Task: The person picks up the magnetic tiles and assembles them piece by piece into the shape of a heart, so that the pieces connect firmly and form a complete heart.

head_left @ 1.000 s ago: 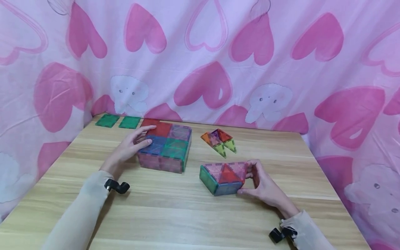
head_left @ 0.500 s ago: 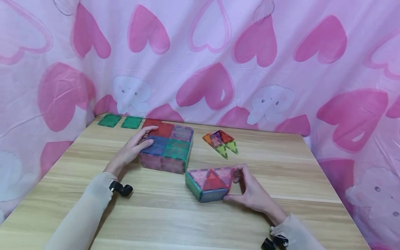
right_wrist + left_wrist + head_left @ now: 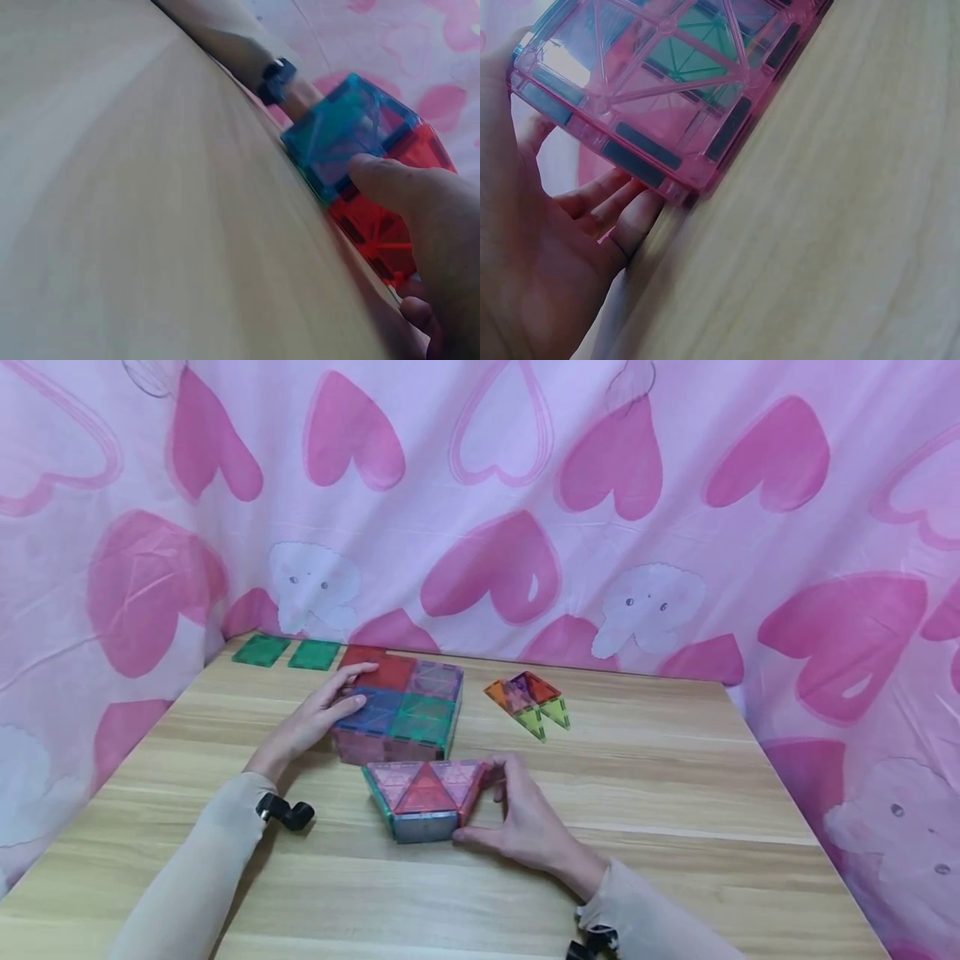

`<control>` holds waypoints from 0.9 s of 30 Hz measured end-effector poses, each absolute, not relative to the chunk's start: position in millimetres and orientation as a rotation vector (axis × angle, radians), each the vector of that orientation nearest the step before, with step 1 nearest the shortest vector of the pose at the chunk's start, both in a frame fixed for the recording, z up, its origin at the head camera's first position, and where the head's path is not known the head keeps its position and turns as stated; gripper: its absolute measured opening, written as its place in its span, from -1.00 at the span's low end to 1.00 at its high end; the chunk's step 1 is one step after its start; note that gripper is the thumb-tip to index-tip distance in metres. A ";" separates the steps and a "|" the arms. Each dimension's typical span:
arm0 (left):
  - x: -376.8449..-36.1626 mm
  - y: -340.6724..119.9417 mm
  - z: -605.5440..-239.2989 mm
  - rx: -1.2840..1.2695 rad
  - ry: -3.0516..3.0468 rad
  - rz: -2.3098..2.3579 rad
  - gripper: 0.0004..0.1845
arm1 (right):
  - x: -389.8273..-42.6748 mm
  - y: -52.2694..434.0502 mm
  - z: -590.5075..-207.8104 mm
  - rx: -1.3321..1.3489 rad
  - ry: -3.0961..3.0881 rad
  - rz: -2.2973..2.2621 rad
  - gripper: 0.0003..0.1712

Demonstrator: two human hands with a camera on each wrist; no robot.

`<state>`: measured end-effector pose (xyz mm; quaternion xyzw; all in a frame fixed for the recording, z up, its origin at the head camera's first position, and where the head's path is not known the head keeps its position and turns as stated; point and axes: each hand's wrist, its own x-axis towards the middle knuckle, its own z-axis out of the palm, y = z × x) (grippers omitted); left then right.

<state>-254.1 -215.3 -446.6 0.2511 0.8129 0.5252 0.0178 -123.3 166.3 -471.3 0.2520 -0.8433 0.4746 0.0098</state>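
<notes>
A square box of see-through magnetic tiles (image 3: 426, 717) stands left of centre, with red, purple, blue and green tiles on top and pink sides. My left hand (image 3: 309, 720) grips its left side, thumb and forefinger over the top edge, the other fingers bent along the wall in the left wrist view. Right in front of that box is a low trapezoid box of magnetic tiles (image 3: 426, 792), topped with pink and red triangles. My right hand (image 3: 529, 828) holds it by the red right end. In the right wrist view my thumb (image 3: 390, 180) presses its blue front wall.
Two green square tiles (image 3: 313, 654) lie flat at the back left. Behind the boxes, to the right, a flat group of orange, purple, red and lime triangle tiles (image 3: 528, 697) rests on the wooden table (image 3: 675, 760). A pink heart-print curtain (image 3: 487, 568) hangs behind.
My right hand has moved the trapezoid box left across the table and turned it, so it now stands directly before the square box. My left hand has stayed on the square box.
</notes>
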 end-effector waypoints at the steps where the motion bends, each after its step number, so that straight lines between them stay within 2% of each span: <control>1: -254.4 -216.5 -446.9 0.771 2.523 1.629 -0.39 | -123.7 160.9 -471.3 0.785 -2.630 1.490 0.05; 15: -258.5 -221.1 -452.5 0.755 2.489 1.619 -0.37 | -124.6 96.1 -468.2 0.641 -2.670 1.467 0.06; 21: -259.0 -220.9 -451.8 0.749 2.470 1.618 -0.37 | -126.6 88.7 -467.0 0.519 -2.697 1.456 0.06; 27: -256.3 -220.3 -450.2 0.737 2.484 1.598 -0.35 | -130.0 92.0 -467.7 0.541 -2.677 1.469 0.06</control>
